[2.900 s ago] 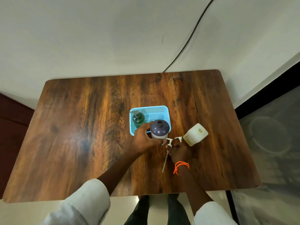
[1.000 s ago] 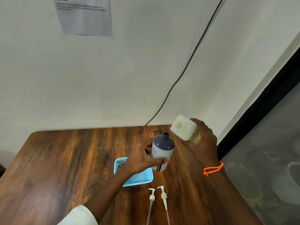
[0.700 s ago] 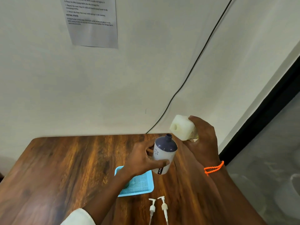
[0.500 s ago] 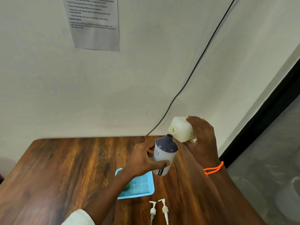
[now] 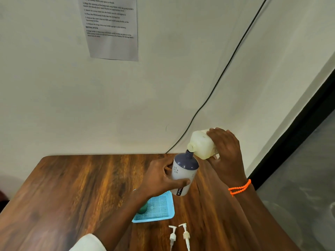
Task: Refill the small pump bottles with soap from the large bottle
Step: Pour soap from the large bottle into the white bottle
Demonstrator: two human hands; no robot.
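My left hand (image 5: 159, 178) grips a small white bottle with a dark blue shoulder (image 5: 184, 172), held upright above the table with its neck uncapped. My right hand (image 5: 226, 151) holds the large pale yellow soap bottle (image 5: 202, 144) tipped on its side, its open mouth touching the small bottle's neck. Two white pump heads (image 5: 179, 236) lie on the table near the front edge. A green bottle (image 5: 143, 209) stands in the blue basket (image 5: 159, 209), mostly hidden behind my left forearm.
The wooden table (image 5: 72, 187) stands against a pale wall with a printed sheet (image 5: 111, 28) and a black cable (image 5: 223, 73). A dark frame and grey floor lie to the right of the table.
The large bottle has tilted further over and its mouth has come down onto the small bottle's neck. The camera view has lifted slightly.
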